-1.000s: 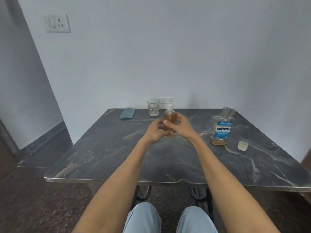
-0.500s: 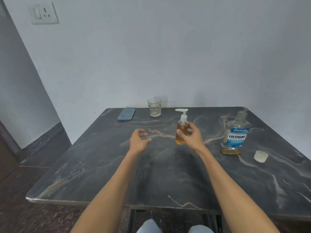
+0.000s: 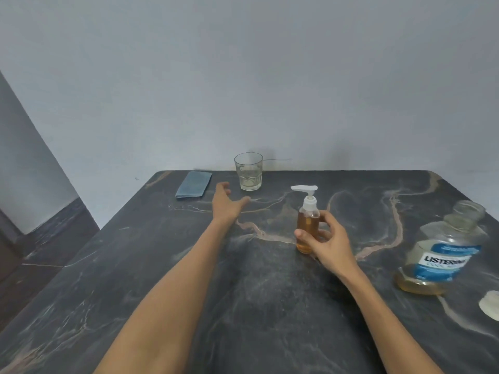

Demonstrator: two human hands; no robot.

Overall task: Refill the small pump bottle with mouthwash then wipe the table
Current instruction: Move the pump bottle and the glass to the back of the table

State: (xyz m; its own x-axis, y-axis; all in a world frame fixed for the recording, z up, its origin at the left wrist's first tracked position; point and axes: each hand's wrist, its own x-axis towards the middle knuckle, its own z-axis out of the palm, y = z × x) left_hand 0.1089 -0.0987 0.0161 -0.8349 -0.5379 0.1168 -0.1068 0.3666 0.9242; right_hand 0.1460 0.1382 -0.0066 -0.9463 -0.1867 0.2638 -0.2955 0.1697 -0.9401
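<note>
Refill looks done, left hand off the bottle, heading for the cloth.
Left hand (image 3: 225, 203) has let go, fingers spread, near blue cloth (image 3: 193, 184); right hand (image 3: 325, 240) loosely holds pump bottle (image 3: 307, 228), upright mid-table (image 3: 162, 279), pump on. Wipe next.

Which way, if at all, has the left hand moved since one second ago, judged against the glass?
Yes. The left hand has left the pump bottle and moved away from it toward the far left, now lying open just in front of the glass.

Two bottles: pump bottle (image 3: 307, 228), mouthwash bottle (image 3: 445, 255). One glass (image 3: 248, 171). One cloth (image 3: 194, 184). One probable cap (image 3: 490, 304), lower right. Two hands: left hand (image 3: 225, 205), right hand (image 3: 328, 242).
</note>
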